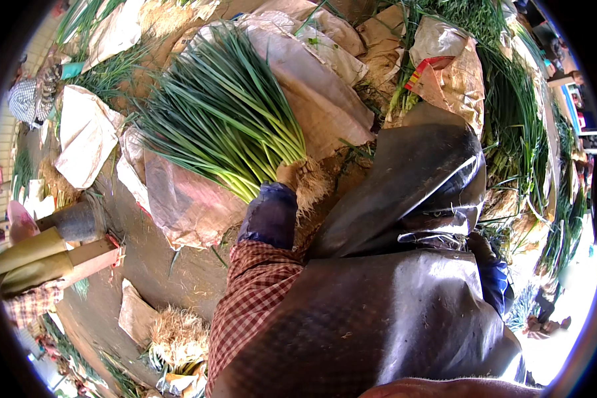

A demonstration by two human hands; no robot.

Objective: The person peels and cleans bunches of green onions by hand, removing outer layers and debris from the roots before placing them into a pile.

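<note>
My left hand (287,174), in a blue cuff and checked sleeve, is closed round the root end of a large bunch of green onions (225,119). Their long dark-green leaves fan to the upper left over plastic sacking (186,192), and shaggy pale roots (312,186) stick out beside the hand. On the right, my right hand (482,247) is a dark shape beside the folds of the black apron (378,312) over my lap. Its fingers are lost in shadow, so I cannot see what it touches.
More greens (514,113) lie heaped along the right, partly under a crumpled sack (448,73). A root bundle (179,335) lies on the ground at lower left. Another person's legs (40,259) reach in from the left; a person in a checked hat (23,103) is farther off.
</note>
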